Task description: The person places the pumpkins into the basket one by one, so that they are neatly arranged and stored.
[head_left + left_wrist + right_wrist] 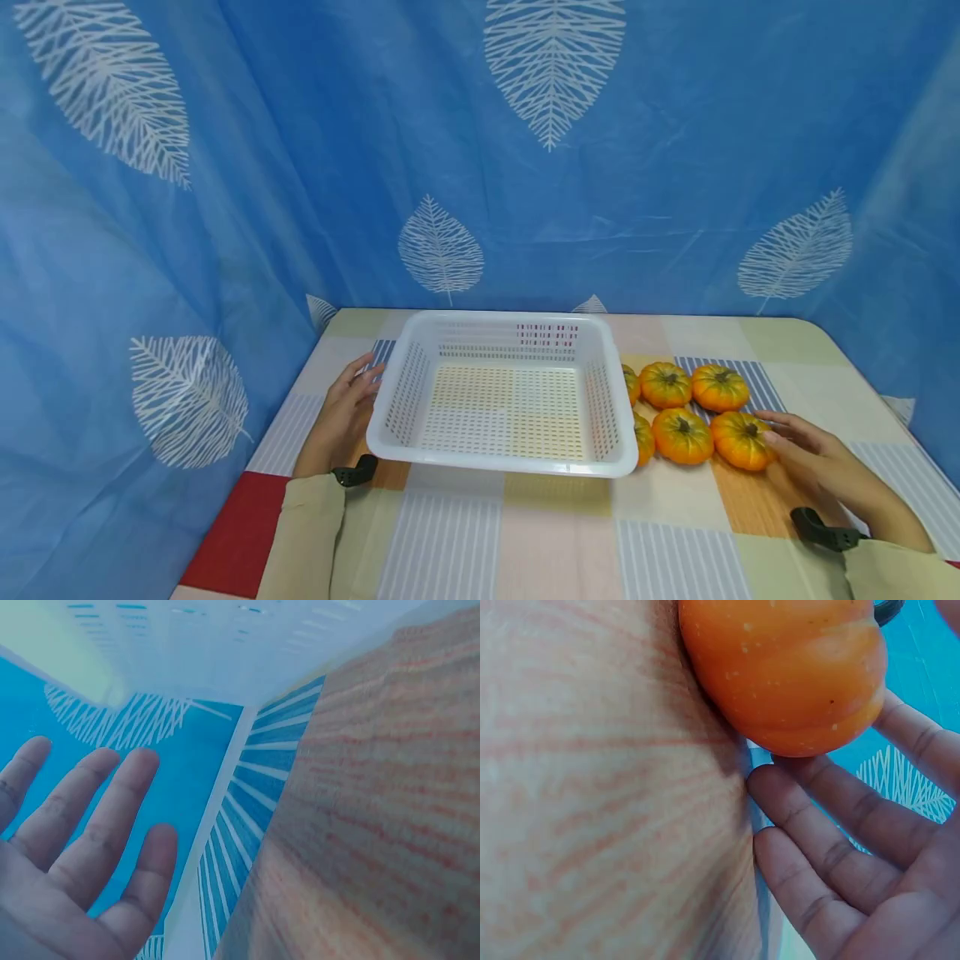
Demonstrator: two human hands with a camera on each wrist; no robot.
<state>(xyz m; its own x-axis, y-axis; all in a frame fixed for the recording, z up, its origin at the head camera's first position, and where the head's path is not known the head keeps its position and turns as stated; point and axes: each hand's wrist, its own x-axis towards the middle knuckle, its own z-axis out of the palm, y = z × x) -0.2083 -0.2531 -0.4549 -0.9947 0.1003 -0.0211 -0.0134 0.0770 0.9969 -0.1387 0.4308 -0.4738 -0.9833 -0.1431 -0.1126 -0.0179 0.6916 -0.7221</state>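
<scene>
While a white basket (502, 466) is sitting around the middle of the cloth-covered worktop (558, 542), its far rim is lining up with the back edge in the head view, and a broad stretch of cloth is spreading before its near rim. Just outside the basket's left wall, the left grip (337, 417) is resting with fingers spread, holding nothing; whether they are touching the basket, I cannot tell. On the other side, 6 orange pumpkins (682, 436) are lying in 2 rows of 3, crowding up to the right rim, which is partly hiding the 2 nearest it. Beside the outermost near-row pumpkin (742, 440), the right grip (817, 458) is lying against its outer side, fingers loosely extended rather than clasping. Cloth is stretching past the right grip to the right edge. A blue leaf-patterned curtain (675, 167) is hanging beyond the back edge.
</scene>
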